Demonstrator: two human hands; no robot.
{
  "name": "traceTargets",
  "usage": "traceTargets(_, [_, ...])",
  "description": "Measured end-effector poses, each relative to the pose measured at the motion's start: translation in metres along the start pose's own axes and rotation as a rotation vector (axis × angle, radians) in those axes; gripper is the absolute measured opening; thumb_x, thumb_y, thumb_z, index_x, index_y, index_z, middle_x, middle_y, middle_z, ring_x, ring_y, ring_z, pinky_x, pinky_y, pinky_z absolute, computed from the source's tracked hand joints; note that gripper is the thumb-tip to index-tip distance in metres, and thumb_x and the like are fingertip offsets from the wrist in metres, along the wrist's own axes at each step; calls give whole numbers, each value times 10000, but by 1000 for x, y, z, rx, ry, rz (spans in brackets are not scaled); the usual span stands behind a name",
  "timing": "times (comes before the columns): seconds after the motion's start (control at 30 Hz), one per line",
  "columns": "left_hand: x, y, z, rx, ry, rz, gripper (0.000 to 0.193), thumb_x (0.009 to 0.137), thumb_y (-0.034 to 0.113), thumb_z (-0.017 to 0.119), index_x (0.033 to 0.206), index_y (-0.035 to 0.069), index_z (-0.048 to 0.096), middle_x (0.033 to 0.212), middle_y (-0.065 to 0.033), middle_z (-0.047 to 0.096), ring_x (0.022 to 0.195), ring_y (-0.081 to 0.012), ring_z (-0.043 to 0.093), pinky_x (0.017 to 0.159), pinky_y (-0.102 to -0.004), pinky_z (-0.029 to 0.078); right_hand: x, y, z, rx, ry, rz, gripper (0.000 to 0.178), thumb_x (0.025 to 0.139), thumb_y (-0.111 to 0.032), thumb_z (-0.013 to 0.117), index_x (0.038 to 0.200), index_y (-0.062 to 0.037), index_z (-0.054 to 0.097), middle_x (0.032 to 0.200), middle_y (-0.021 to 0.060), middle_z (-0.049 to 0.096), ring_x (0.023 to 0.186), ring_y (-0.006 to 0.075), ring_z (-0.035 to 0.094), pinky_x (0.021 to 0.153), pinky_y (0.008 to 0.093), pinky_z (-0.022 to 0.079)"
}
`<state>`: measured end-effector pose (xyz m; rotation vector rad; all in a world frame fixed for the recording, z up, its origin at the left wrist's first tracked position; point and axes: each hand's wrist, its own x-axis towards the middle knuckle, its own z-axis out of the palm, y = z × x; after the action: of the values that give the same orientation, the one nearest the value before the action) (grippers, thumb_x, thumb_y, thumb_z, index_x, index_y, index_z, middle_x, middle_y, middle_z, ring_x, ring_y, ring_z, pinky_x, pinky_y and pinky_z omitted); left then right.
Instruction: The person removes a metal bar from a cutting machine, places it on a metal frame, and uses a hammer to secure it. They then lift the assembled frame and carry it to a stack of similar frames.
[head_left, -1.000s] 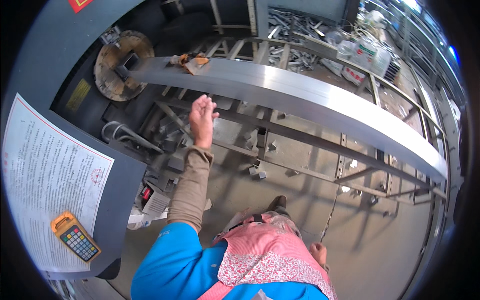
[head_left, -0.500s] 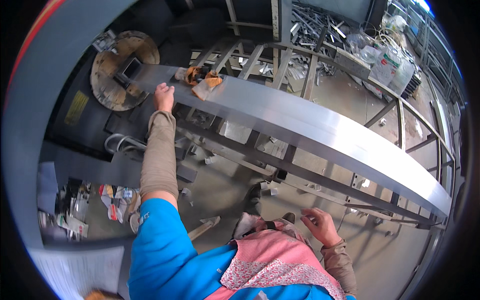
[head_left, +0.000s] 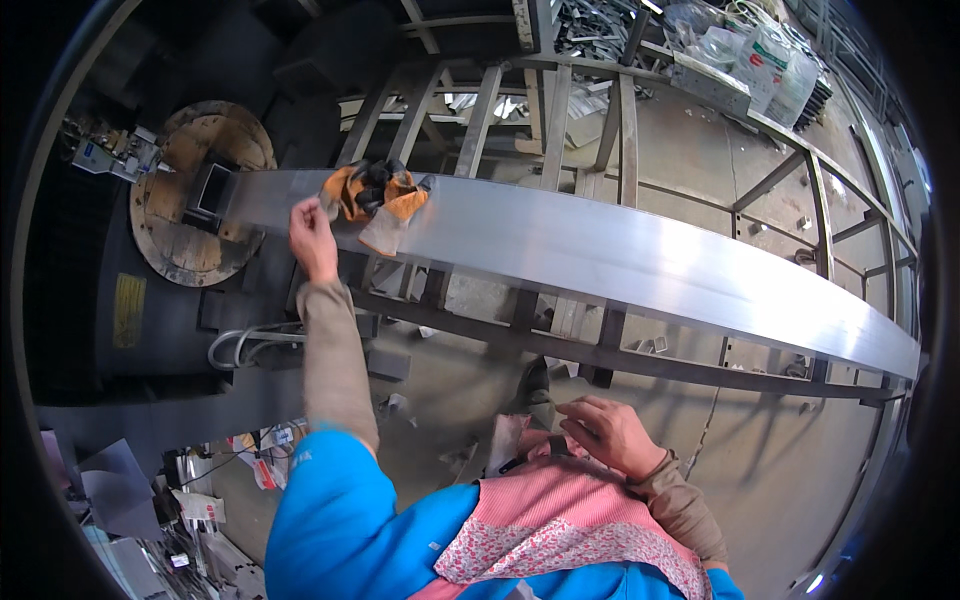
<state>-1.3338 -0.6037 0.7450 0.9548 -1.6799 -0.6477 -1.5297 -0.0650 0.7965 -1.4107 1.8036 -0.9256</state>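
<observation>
A long, shiny metal beam [head_left: 560,240] with a hollow end runs from the far left down to the right. On its left part lies a crumpled pair of orange, black and grey work gloves [head_left: 375,195]. My left hand [head_left: 315,242] is over the beam's near edge, just left of the gloves, its fingers bent and drawn together. Whatever may be between those fingertips is hidden. Nearer my body, my right hand [head_left: 615,437] hovers in front of the pink apron [head_left: 555,490]. Its fingers are loosely bent and apart, with nothing visible in them.
A metal rack [head_left: 480,120] with crossbars is under and behind the beam. At the beam's left end is a round, worn wooden disc [head_left: 160,225] inside dark machinery. Plastic sacks [head_left: 770,70] and metal offcuts [head_left: 595,30] are at the back. Scraps litter the floor at lower left.
My view has shifted, so the rack and gloves sit differently in it. My left hand has come closer to the gloves, its fingers more drawn together. My right hand has moved inward over the apron.
</observation>
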Motion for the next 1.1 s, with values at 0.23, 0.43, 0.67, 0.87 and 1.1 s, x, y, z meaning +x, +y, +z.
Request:
traceTargets(0.23, [-75, 76, 3, 327, -378, 343, 380, 778, 43, 633, 1152, 50, 698, 1091, -110, 649, 1129, -327, 576, 1057, -444, 420, 16, -6, -9, -26, -1, -17, 254, 945, -197, 675, 1149, -49, 702, 992, 159, 700, 869, 372, 684, 753, 441, 557])
traceTargets(0.43, [-55, 128, 28, 198, -295, 263, 83, 890, 105, 690, 913, 33, 657, 897, -110, 662, 856, -338, 639, 782, -418, 491, 17, -14, -19, -69, 17, -12, 254, 935, -177, 687, 1154, -49, 696, 1045, 149, 694, 892, 358, 686, 771, 436, 564])
traceTargets(0.67, [-121, 302, 58, 51, -824, 207, 179, 830, 69, 719, 779, 3, 560, 705, -135, 540, 599, -283, 556, 577, -378, 443, -11, -60, -51, -210, 401, -425, 494, 857, -113, 657, 1333, 10, 612, 1322, 224, 616, 1095, 368, 665, 896, 453, 568])
traceTargets(0.87, [-255, 418, 95, -419, -1553, -177, 211, 871, 7, 673, 709, 21, 539, 655, 39, 514, 656, -37, 425, 536, -246, 388, -97, -71, -80, -594, 632, -708, 463, 898, -198, 586, 1306, 20, 566, 1346, 236, 533, 1263, 389, 550, 1102, 498, 447])
traceTargets(1.1, [-421, 496, 134, -367, -1896, -47, 244, 912, 102, 631, 707, -21, 586, 620, 27, 527, 621, -31, 461, 503, -270, 362, -297, -36, -76, -436, 695, -146, 192, 891, -163, 598, 1041, -43, 595, 1057, 124, 614, 1011, 278, 650, 793, 380, 533])
